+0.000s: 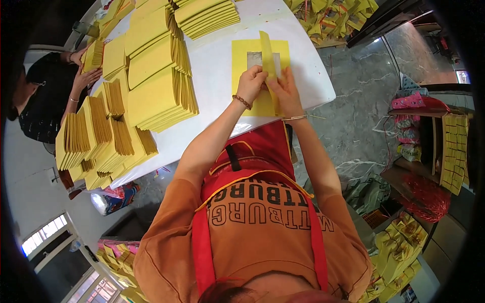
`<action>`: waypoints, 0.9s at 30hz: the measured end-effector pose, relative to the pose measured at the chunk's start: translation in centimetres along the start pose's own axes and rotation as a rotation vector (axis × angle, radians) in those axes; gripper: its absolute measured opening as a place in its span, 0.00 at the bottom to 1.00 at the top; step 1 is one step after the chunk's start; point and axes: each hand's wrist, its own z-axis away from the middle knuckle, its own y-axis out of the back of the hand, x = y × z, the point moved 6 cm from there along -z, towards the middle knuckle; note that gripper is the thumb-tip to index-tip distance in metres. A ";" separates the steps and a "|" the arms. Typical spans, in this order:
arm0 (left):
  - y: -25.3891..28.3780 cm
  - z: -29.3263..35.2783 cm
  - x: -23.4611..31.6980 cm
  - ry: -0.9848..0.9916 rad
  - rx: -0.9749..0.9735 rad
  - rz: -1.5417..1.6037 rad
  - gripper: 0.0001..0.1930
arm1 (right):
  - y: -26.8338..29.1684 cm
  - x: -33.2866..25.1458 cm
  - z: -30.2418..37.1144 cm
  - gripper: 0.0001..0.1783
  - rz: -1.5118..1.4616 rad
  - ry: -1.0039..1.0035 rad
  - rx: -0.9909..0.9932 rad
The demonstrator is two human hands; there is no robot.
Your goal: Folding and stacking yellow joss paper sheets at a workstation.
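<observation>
A yellow paper sheet (282, 49) with a silver-grey patch (254, 59) at its middle lies on the white table in front of me. A narrow yellow strip of paper (268, 53), folded or rolled lengthwise, stands up across that patch. My left hand (251, 83) is closed, pinching the strip's lower part between thumb and fingers. Against the strip's right side, my right hand (288, 93) grips with its thumb, its fingers pointing away from me. The strip's lower end is partly hidden by both hands.
Thick stacks of folded yellow paper (154, 76) cover the left of the white table (209, 81). At the far left another person's hands (86, 74) hold a yellow bundle (93, 54). A heap of yellow paper pieces (333, 17) lies beyond the table's far right edge.
</observation>
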 end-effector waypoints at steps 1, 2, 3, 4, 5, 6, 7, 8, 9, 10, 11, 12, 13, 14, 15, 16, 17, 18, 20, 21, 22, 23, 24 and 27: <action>0.2 0.0 0.0 0.000 0.008 -0.072 0.09 | 1.0 1.3 -0.3 0.43 0.000 0.002 0.000; 0.0 -0.2 0.0 0.001 0.008 -0.144 0.09 | 2.9 3.1 -0.7 0.42 0.264 0.066 -0.008; -0.1 -0.1 0.3 0.002 0.011 -0.145 0.09 | 2.9 3.3 -0.7 0.40 0.526 0.122 -0.024; -0.3 0.0 0.6 0.018 -0.005 -0.128 0.10 | 3.3 3.6 -0.7 0.40 0.525 0.119 -0.025; -0.5 0.1 0.9 0.032 -0.020 -0.111 0.11 | 2.1 2.1 -0.4 0.39 0.585 0.139 -0.061; -0.5 0.2 1.1 0.033 -0.019 -0.112 0.11 | 1.4 1.3 -0.1 0.38 0.646 0.159 -0.097; -0.7 0.3 1.3 0.024 -0.032 -0.093 0.13 | 1.6 2.0 -0.4 0.38 0.645 0.158 -0.098; -0.9 0.3 1.4 0.014 -0.049 -0.074 0.14 | 1.6 2.4 -0.7 0.37 0.635 0.189 -0.119; -1.0 0.2 1.4 0.013 -0.052 -0.074 0.14 | 1.7 2.6 -0.8 0.37 0.624 0.221 -0.141; -1.2 0.1 1.5 0.011 -0.075 -0.119 0.13 | 2.1 2.8 -0.8 0.37 0.625 0.224 -0.139; -1.2 0.2 1.7 0.009 -0.091 -0.164 0.12 | 1.6 2.4 -0.6 0.37 0.574 0.212 -0.166; -1.2 0.3 1.8 0.008 -0.088 -0.164 0.12 | 1.0 1.9 -0.3 0.37 0.523 0.200 -0.193; -1.2 0.4 1.8 0.040 -0.088 -0.156 0.13 | 0.6 1.3 0.0 0.37 0.522 0.200 -0.196; -1.3 0.4 1.8 0.073 -0.092 -0.149 0.14 | 0.1 0.4 0.5 0.37 0.519 0.179 -0.203; -1.4 0.5 1.9 0.072 -0.093 -0.149 0.14 | -0.1 0.0 0.7 0.38 0.516 0.158 -0.210; -1.5 0.6 2.0 0.074 -0.096 -0.146 0.13 | 0.2 0.4 0.5 0.38 0.516 0.159 -0.210; -1.5 0.6 2.1 0.075 -0.099 -0.144 0.13 | 0.3 0.4 0.3 0.39 0.580 0.224 -0.216; -1.5 0.6 2.0 0.074 -0.101 -0.145 0.13 | 0.4 0.4 0.3 0.41 0.643 0.290 -0.221; -1.5 0.5 2.0 0.070 -0.111 -0.102 0.13 | 0.4 0.3 0.4 0.42 0.648 0.288 -0.228; -1.5 0.5 2.0 0.070 -0.111 -0.103 0.13 | 0.1 0.1 0.5 0.44 0.654 0.285 -0.236; -1.5 0.5 2.1 0.066 -0.110 -0.127 0.13 | 0.3 0.4 0.4 0.44 0.653 0.285 -0.235; -1.6 0.6 2.1 0.062 -0.110 -0.150 0.13 | 0.4 0.7 0.3 0.44 0.651 0.278 -0.225; -1.6 0.5 2.1 0.062 -0.111 -0.150 0.13 | 0.6 1.0 0.2 0.45 0.648 0.271 -0.216; -1.3 0.5 1.8 0.056 -0.118 -0.133 0.14 | 0.5 0.9 0.4 0.45 0.568 0.253 -0.218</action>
